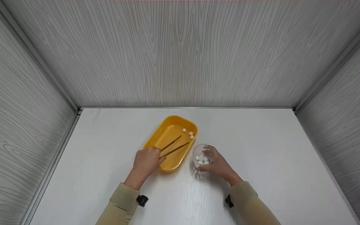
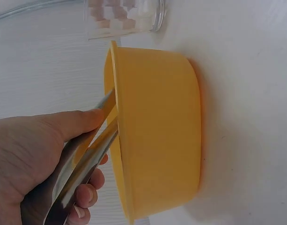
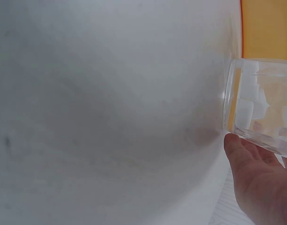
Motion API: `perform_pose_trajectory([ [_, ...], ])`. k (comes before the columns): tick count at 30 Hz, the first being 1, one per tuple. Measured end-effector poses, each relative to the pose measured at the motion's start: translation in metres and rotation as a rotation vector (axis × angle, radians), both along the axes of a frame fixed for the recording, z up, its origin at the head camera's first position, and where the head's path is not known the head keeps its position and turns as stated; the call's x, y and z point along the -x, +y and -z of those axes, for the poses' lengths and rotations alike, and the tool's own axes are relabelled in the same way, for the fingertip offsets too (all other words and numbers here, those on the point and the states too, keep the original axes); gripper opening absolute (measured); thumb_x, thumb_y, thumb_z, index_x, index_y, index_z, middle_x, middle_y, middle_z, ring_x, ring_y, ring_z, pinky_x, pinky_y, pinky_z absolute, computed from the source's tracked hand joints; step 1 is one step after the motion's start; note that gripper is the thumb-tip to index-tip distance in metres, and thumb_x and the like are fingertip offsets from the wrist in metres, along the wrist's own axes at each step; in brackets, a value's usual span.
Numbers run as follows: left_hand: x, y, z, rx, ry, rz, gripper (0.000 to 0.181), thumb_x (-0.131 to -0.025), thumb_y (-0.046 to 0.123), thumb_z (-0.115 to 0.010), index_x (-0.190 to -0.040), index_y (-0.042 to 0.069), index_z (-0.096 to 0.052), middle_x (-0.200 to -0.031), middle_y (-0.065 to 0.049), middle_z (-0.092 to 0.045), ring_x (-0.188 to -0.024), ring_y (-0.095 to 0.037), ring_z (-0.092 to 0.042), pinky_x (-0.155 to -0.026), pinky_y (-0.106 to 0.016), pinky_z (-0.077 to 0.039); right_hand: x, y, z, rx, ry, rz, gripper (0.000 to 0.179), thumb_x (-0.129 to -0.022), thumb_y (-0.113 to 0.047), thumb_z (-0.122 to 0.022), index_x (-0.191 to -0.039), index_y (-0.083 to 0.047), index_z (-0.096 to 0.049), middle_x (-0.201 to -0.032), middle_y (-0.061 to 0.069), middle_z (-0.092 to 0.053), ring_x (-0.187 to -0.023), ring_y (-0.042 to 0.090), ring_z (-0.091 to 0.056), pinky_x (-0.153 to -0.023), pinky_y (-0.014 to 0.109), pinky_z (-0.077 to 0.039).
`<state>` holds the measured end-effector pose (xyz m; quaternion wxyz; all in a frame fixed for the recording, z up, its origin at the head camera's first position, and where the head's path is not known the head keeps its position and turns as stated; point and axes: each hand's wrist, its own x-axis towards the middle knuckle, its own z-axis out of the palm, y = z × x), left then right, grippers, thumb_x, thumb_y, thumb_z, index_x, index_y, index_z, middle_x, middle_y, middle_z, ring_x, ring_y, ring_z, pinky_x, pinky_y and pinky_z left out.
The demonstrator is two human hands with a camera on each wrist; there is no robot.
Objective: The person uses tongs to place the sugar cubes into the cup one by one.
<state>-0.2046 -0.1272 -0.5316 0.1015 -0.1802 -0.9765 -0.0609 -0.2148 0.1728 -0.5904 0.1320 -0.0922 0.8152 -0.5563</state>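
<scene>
My left hand [image 1: 147, 160] grips a pair of metal tongs [image 2: 80, 176] over the near left side of a yellow plastic tray [image 1: 164, 132]. The tongs' two arms stand apart and reach into the tray, towards its right side. Three small white cubes [image 1: 191, 133] lie near the tray's far right corner, beyond the tips. To the right of the tray, my right hand [image 1: 216, 165] holds a clear glass [image 1: 195, 153] round its right side, thumb in front. Several white cubes [image 1: 201, 158] sit inside the glass, which stands upright on the table.
The white table [image 1: 261, 147] extends to both sides of the tray and glass. Grey wood-grain panels [image 1: 186, 56] rise behind it and at the left and right. The glass stands close to the tray's right wall.
</scene>
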Motion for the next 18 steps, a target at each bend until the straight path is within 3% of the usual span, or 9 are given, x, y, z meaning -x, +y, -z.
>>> perform_pose_trajectory([
  [9,0.009,0.012,0.001,0.068,-0.024,0.012,0.035,-0.086,0.036,-0.076,-0.073,0.005,-0.067,-0.061,-0.002,-0.053,-0.049,-0.015,-0.041,-0.046,-0.034,-0.042,0.000,0.000,0.000,0.006,0.001,-0.005,0.095,-0.068,-0.018,-0.092,-0.144,-0.011,-0.036,-0.142,0.016,-0.046,-0.136,0.034,-0.040,-0.108,0.054,-0.028],
  [18,0.016,0.024,0.005,0.129,0.028,0.022,0.034,-0.085,0.036,-0.077,-0.073,0.006,-0.068,-0.062,-0.004,-0.056,-0.049,-0.017,-0.045,-0.046,-0.036,-0.044,0.001,0.001,0.000,-0.015,-0.002,0.005,0.096,-0.067,-0.020,-0.092,-0.145,-0.012,-0.036,-0.141,0.014,-0.047,-0.133,0.034,-0.042,-0.105,0.056,-0.031],
])
